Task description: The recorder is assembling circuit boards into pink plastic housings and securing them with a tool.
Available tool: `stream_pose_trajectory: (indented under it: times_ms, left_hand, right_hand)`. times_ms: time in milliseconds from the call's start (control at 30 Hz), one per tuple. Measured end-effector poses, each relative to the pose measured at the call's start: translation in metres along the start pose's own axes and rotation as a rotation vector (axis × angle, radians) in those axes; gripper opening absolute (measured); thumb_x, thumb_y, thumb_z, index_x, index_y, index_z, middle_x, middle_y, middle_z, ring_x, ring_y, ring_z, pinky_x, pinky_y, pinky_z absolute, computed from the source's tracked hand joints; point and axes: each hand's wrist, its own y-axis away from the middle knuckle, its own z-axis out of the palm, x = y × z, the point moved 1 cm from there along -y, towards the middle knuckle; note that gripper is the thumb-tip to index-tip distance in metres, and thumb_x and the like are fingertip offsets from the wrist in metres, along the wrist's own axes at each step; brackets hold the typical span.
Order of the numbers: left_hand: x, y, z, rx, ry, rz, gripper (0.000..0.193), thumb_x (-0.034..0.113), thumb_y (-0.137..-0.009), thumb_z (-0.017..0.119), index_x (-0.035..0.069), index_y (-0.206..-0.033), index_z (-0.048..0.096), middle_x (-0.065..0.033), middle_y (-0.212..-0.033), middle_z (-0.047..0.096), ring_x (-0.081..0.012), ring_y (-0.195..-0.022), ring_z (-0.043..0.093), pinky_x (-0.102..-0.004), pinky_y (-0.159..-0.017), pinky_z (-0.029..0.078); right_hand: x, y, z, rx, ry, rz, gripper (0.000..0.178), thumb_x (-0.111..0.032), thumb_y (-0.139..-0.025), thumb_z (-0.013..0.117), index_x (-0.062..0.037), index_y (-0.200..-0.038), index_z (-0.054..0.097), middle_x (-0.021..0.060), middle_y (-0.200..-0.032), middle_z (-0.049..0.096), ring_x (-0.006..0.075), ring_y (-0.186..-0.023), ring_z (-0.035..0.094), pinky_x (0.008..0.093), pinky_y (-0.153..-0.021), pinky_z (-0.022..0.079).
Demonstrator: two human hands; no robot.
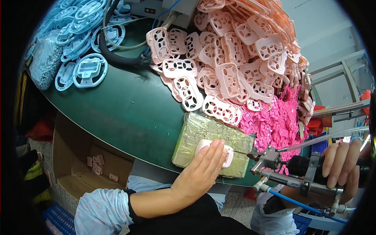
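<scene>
My left hand (203, 166) lies over a pale pink plastic part (227, 157), its fingers close together, holding it down on a block wrapped in clear film (188, 133), yellowish green. The thumb is hidden. At the right, my right hand (340, 166) wraps round a powered screwdriver (299, 166) with a black body and metal fittings. Its thin bit (241, 152) points left and reaches the part's right edge; whether it touches cannot be made out. A clear hose (333, 136) and a blue air hose (301, 203) run from the tool.
Beyond the block, pale pink plastic frames (229, 80) are heaped high, with bright pink pieces (274, 125) at their right. Light blue steering-wheel parts (90, 70) and a bag of small pieces (46, 62) sit far left. A cardboard box (74, 156) stands below the green table's (117, 113) edge.
</scene>
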Motion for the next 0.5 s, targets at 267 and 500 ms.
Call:
stream_pose_trajectory:
  times_ms: [267, 500]
  left_hand:
    - [0.002, 0.0, -0.002, 0.014, -0.011, 0.01, 0.055, 0.021, -0.084, 0.044, -0.006, -0.132, 0.044, -0.0235, -0.141, 0.04, -0.0333, -0.135, 0.034, -0.0404, -0.114, 0.023]
    - [0.028, -0.013, -0.004, -0.018, -0.098, -0.096, 0.051, 0.019, -0.086, 0.043, -0.01, -0.127, 0.046, -0.026, -0.141, 0.038, -0.0365, -0.133, 0.037, -0.0416, -0.113, 0.024]
  right_hand:
    - [0.026, -0.005, 0.017, 0.053, 0.04, -0.039, 0.04, -0.012, -0.092, 0.053, -0.0099, -0.127, 0.034, 0.0013, -0.065, 0.044, 0.0132, -0.051, 0.048, 0.0282, -0.054, 0.044]
    - [-0.016, -0.006, -0.023, 0.146, -0.074, -0.122, 0.039, -0.009, -0.093, 0.043, 0.003, -0.129, 0.033, 0.0019, -0.064, 0.044, 0.0112, -0.05, 0.047, 0.0254, -0.053, 0.043]
